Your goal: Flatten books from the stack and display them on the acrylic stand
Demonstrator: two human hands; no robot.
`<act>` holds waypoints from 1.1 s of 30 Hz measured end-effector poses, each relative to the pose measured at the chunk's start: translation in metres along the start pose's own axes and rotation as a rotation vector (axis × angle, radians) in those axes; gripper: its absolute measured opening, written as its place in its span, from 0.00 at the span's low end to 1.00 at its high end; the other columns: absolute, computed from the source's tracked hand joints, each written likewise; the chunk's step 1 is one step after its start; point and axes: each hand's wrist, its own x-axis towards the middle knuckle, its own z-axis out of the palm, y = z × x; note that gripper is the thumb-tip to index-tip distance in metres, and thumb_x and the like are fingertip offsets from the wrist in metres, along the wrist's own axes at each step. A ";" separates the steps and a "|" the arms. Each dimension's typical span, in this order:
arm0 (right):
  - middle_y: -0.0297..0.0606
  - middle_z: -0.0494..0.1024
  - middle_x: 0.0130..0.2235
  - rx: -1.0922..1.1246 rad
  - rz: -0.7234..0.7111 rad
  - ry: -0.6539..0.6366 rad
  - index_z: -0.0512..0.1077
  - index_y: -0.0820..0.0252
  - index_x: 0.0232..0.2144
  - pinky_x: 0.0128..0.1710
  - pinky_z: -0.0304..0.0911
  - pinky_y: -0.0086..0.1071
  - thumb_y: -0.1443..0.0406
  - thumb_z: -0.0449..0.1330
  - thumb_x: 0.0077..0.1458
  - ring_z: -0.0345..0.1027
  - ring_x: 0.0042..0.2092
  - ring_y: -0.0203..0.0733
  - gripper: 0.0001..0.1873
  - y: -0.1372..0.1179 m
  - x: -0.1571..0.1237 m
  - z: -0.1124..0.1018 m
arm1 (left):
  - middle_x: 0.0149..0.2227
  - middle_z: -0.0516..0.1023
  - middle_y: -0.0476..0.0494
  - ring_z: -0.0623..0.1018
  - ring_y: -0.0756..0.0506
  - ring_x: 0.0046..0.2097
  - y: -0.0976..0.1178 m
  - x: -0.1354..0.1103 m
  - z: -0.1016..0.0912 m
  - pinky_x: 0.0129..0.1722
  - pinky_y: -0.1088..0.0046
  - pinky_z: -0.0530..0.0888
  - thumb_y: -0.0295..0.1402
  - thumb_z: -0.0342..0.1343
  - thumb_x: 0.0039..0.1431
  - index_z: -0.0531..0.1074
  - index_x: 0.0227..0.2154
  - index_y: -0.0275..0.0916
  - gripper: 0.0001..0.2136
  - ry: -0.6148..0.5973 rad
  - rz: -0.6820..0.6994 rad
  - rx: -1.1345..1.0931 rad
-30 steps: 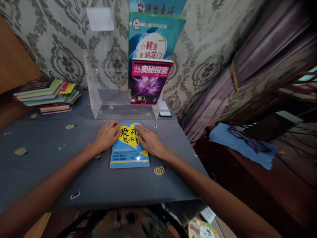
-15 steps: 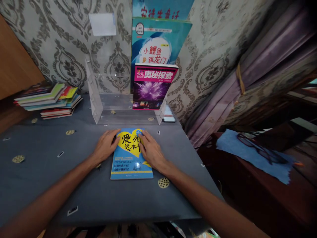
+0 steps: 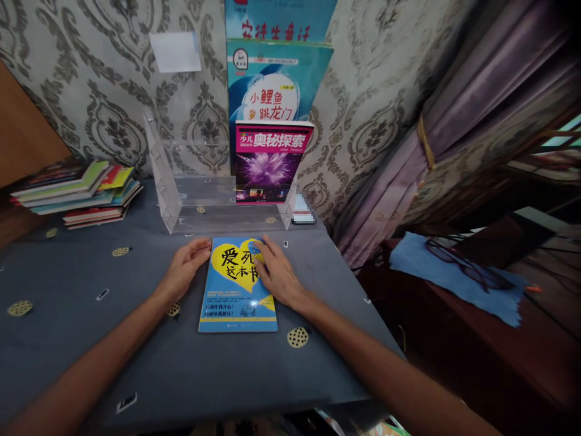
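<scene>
A blue book (image 3: 236, 303) with a yellow heart on its cover lies flat on the grey table. Beside its upper left edge is my left hand (image 3: 185, 266), fingers stretched forward and holding nothing. My right hand (image 3: 280, 275) rests over the book's upper right side, its fingers spread and some lying on the cover. Just beyond the book stands a clear acrylic rack (image 3: 218, 218). On the rack's right side, a magenta and purple book (image 3: 267, 166) leans in front of a teal book (image 3: 281, 69) and another blue-green book (image 3: 276, 18).
Several books are stacked (image 3: 91, 188) at the table's back left. A phone-like object (image 3: 303, 212), partly blurred, lies behind the rack's right end. To the right, glasses (image 3: 467, 263) rest on a blue cloth (image 3: 408, 257), near a tied purple curtain (image 3: 385, 175).
My left hand has come off the cover to the book's left edge. My right hand stays on the right side. The whole view has shifted slightly.
</scene>
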 end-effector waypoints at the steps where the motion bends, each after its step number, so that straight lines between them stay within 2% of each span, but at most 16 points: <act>1: 0.56 0.64 0.66 0.011 0.002 -0.001 0.65 0.64 0.62 0.64 0.59 0.52 0.64 0.50 0.66 0.59 0.67 0.54 0.24 0.003 0.004 -0.002 | 0.56 0.77 0.33 0.75 0.36 0.60 0.001 -0.001 0.001 0.62 0.51 0.69 0.45 0.59 0.57 0.71 0.51 0.36 0.24 -0.027 0.025 0.032; 6: 0.50 0.76 0.56 0.095 0.009 0.007 0.68 0.63 0.59 0.57 0.67 0.47 0.65 0.50 0.64 0.72 0.55 0.50 0.22 0.013 0.016 -0.015 | 0.60 0.73 0.29 0.74 0.37 0.60 -0.002 -0.008 0.015 0.61 0.51 0.70 0.45 0.50 0.65 0.64 0.61 0.35 0.26 -0.107 0.204 0.388; 9: 0.48 0.79 0.52 0.122 0.042 0.066 0.71 0.61 0.55 0.55 0.68 0.46 0.64 0.51 0.63 0.73 0.52 0.50 0.21 0.012 0.010 -0.021 | 0.65 0.66 0.26 0.67 0.34 0.66 -0.003 -0.003 0.022 0.64 0.49 0.64 0.48 0.49 0.66 0.63 0.62 0.33 0.29 -0.154 0.289 0.693; 11: 0.44 0.81 0.48 0.191 0.098 0.096 0.72 0.59 0.54 0.51 0.70 0.45 0.63 0.52 0.63 0.76 0.47 0.48 0.20 0.011 0.005 -0.022 | 0.67 0.62 0.25 0.60 0.33 0.69 0.002 0.005 0.024 0.66 0.49 0.60 0.50 0.48 0.66 0.63 0.62 0.32 0.30 -0.230 0.281 0.842; 14: 0.41 0.82 0.39 0.451 0.231 0.076 0.72 0.59 0.52 0.36 0.75 0.38 0.63 0.50 0.63 0.77 0.33 0.41 0.19 0.010 0.001 -0.020 | 0.68 0.60 0.27 0.57 0.34 0.71 0.013 0.021 0.024 0.67 0.50 0.57 0.51 0.44 0.67 0.64 0.62 0.32 0.31 -0.360 0.249 0.956; 17: 0.39 0.81 0.34 0.690 0.303 0.040 0.71 0.62 0.52 0.24 0.72 0.29 0.63 0.49 0.63 0.74 0.26 0.36 0.19 0.008 0.002 -0.015 | 0.68 0.60 0.26 0.57 0.34 0.71 0.021 0.027 0.026 0.67 0.51 0.57 0.52 0.43 0.67 0.65 0.62 0.30 0.32 -0.422 0.282 1.017; 22: 0.38 0.80 0.35 0.708 0.267 0.038 0.71 0.62 0.52 0.25 0.71 0.26 0.64 0.50 0.63 0.74 0.26 0.33 0.18 0.002 0.002 -0.015 | 0.66 0.65 0.28 0.62 0.32 0.68 0.023 0.004 0.039 0.65 0.49 0.59 0.53 0.46 0.67 0.66 0.61 0.33 0.31 -0.335 0.446 1.117; 26: 0.38 0.79 0.35 0.709 0.262 0.030 0.71 0.62 0.52 0.25 0.71 0.25 0.65 0.49 0.64 0.75 0.28 0.33 0.18 0.002 0.001 -0.020 | 0.57 0.73 0.29 0.71 0.33 0.60 0.033 -0.018 0.050 0.60 0.51 0.66 0.49 0.48 0.68 0.70 0.55 0.33 0.25 -0.300 0.584 1.194; 30: 0.38 0.79 0.35 0.681 0.227 0.030 0.71 0.61 0.52 0.24 0.69 0.24 0.64 0.50 0.65 0.75 0.30 0.34 0.18 0.001 0.001 -0.021 | 0.47 0.76 0.33 0.74 0.35 0.50 0.045 -0.029 0.058 0.50 0.55 0.73 0.46 0.51 0.67 0.73 0.45 0.35 0.18 -0.276 0.638 1.291; 33: 0.39 0.80 0.36 0.637 0.192 0.026 0.71 0.61 0.53 0.26 0.69 0.25 0.64 0.50 0.65 0.75 0.31 0.34 0.18 0.000 0.000 -0.021 | 0.43 0.77 0.34 0.74 0.36 0.47 0.047 -0.033 0.062 0.46 0.57 0.74 0.43 0.51 0.67 0.72 0.41 0.36 0.14 -0.259 0.649 1.348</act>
